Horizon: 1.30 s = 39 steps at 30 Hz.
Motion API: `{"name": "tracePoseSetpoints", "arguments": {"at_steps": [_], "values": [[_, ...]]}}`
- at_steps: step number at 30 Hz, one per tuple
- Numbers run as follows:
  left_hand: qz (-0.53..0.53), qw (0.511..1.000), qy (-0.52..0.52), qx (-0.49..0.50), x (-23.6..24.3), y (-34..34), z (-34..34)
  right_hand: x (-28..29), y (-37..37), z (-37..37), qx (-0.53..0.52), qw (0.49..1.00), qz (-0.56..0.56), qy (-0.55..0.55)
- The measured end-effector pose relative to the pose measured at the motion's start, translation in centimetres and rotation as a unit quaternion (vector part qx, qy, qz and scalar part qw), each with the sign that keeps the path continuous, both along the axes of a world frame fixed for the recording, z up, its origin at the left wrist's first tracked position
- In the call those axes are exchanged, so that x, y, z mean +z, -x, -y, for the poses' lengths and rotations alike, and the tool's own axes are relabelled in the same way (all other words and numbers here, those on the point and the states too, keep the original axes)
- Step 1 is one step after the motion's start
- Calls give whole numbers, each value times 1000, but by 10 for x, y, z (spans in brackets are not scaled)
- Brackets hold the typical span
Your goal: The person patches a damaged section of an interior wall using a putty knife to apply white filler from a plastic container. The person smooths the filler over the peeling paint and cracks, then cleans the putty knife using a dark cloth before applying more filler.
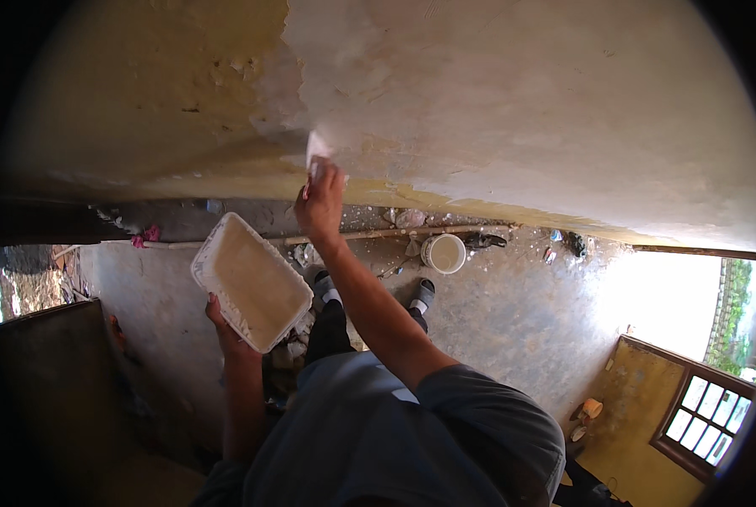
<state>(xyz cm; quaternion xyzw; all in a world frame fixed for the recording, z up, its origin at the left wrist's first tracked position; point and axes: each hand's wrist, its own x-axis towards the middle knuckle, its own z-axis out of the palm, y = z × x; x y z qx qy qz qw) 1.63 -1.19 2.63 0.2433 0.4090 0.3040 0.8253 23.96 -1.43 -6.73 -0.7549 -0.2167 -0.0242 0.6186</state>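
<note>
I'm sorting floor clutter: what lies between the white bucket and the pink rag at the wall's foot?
In the head view, a long thin pipe runs along the wall's foot between the white bucket and the pink rag, with rubble beside it.

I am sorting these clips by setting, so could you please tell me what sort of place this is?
Probably a room under repair: the wall is half yellow, half fresh white filler, the right hand presses a scraper to it, the left hand holds a tray, and a bucket stands among rubble.
</note>
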Motion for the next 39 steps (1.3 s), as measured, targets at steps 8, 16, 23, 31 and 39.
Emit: {"name": "tracePoseSetpoints", "arguments": {"at_steps": [8, 16, 23, 31, 39], "values": [[-9, 1000, -23, 12, -6, 16, 4, 12, -97, 164, -304, 940, -17, -154], [-51, 986, -151, -52, -13, 13, 4, 43, -3, -1, -10, 991, 137, 7], [-1, 1000, -30, 4, -5, 11, 2, -51, -27, 125, -167, 981, -97, -30], [-17, 999, -28, -19, -2, 8, 6, 12, -162, 247, -393, 919, -4, -27], [-26, 1000, -9, -3, -3, 17, 4, -68, -92, 99, -262, 949, 109, 135]]}}
